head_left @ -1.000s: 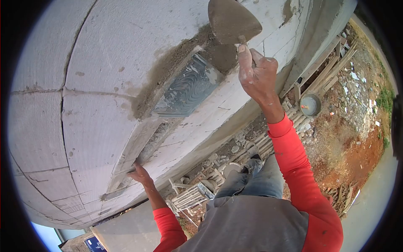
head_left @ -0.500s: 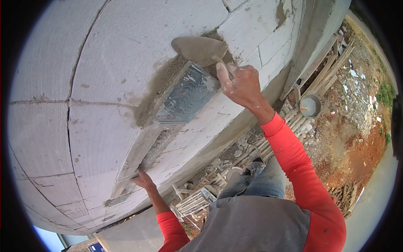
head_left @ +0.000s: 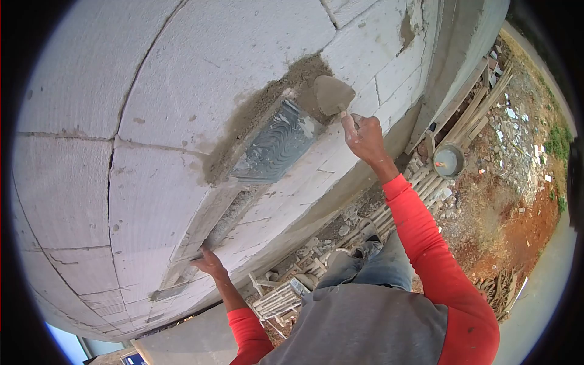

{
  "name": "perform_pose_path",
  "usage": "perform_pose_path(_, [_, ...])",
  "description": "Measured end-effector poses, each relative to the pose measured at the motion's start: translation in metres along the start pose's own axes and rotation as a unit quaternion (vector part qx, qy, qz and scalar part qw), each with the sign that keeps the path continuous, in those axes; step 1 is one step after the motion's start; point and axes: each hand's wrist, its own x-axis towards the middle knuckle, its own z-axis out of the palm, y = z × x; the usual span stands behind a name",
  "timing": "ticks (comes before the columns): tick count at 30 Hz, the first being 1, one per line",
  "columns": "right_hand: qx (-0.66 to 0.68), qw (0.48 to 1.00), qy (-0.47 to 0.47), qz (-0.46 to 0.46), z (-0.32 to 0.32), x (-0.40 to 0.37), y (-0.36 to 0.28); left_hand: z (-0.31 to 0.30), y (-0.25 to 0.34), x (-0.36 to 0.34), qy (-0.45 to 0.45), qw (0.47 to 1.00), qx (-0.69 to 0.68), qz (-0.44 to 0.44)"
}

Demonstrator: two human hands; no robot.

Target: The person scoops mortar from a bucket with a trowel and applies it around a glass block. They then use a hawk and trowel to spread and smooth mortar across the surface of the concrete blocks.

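My right hand (head_left: 366, 140) is closed round the handle of a trowel (head_left: 333, 95), whose mortar-smeared blade lies at the wall by the upper right corner of a grey ridged panel (head_left: 275, 145). Wet mortar (head_left: 252, 114) runs along the panel's upper left side and across its top end. Lower down, my left hand (head_left: 210, 263) touches the edge of a long narrow recess (head_left: 226, 222) in the wall of white blocks (head_left: 167, 194). Its fingertips are partly hidden at that edge, and whether they hold anything cannot be made out.
Far below on the right, a round bucket (head_left: 448, 160) stands beside long wooden poles (head_left: 426, 182). Rubble and white scraps (head_left: 514, 131) cover the ground there. A slatted bamboo or wooden structure (head_left: 281, 301) is under me, near my legs.
My right hand has moved the trowel right and down, off the panel's top corner, and the mortar there is now exposed. My left hand has stayed nearly in place.
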Motion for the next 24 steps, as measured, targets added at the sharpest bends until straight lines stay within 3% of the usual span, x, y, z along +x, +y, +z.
perform_pose_path(1, [0.014,0.999,-0.007,0.046,-0.006,-0.006,0.003,-0.001,-0.008,0.003,0.002,1.0,0.009,0.011])
perform_pose_path(4, [0.026,1.0,0.008,0.016,-0.013,-0.014,-0.008,0.002,-0.009,-0.002,-0.01,1.0,0.002,0.02])
perform_pose_path(7, [-0.063,0.979,0.029,-0.192,0.002,0.002,-0.015,0.002,-0.017,0.006,-0.027,0.999,-0.019,0.016])
perform_pose_path(10, [0.039,0.999,0.005,0.005,-0.015,0.016,-0.001,-0.004,-0.043,0.02,-0.038,0.998,-0.006,0.055])
perform_pose_path(13, [-0.023,0.997,0.019,0.065,-0.024,0.003,0.028,-0.006,-0.044,0.02,-0.049,0.998,-0.007,0.047])
perform_pose_path(17, [-0.076,0.99,0.029,-0.113,-0.003,-0.018,0.002,-0.008,-0.04,0.018,-0.069,0.995,0.01,0.066])
perform_pose_path(18, [-0.105,0.987,0.025,-0.117,0.01,-0.012,0.015,-0.005,-0.036,0.018,-0.077,0.994,-0.005,0.071])
perform_pose_path(21, [-0.094,0.99,0.023,-0.101,0.013,-0.004,0.03,-0.007,-0.034,0.019,-0.078,0.992,-0.021,0.1])
perform_pose_path(24, [-0.04,0.997,0.017,0.064,0.002,-0.015,0.05,-0.006,-0.046,0.021,-0.066,0.99,-0.011,0.121])
